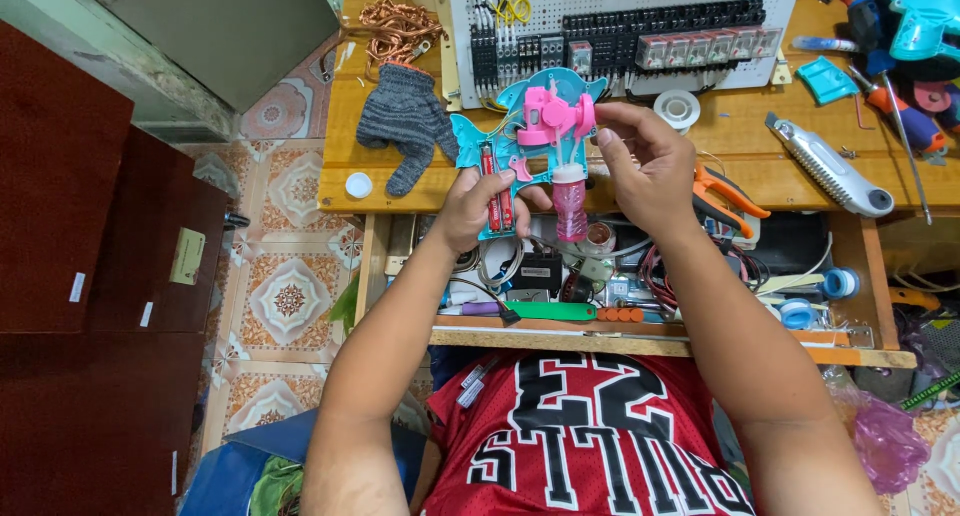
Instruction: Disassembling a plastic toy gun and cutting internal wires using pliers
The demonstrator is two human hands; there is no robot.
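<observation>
I hold an opened teal dolphin-shaped toy shell above the wooden workbench. Inside it sit a pink mechanism, red battery cells and a small pink bottle hanging below. My left hand grips the shell's lower left part by the battery compartment. My right hand pinches the pink mechanism's right side with thumb and fingers.
A grey knit glove and copper wire coil lie at the bench's left. A white panel with relays stands behind. A utility knife, orange pliers, white tape roll and teal parts lie right. An open drawer holds cables.
</observation>
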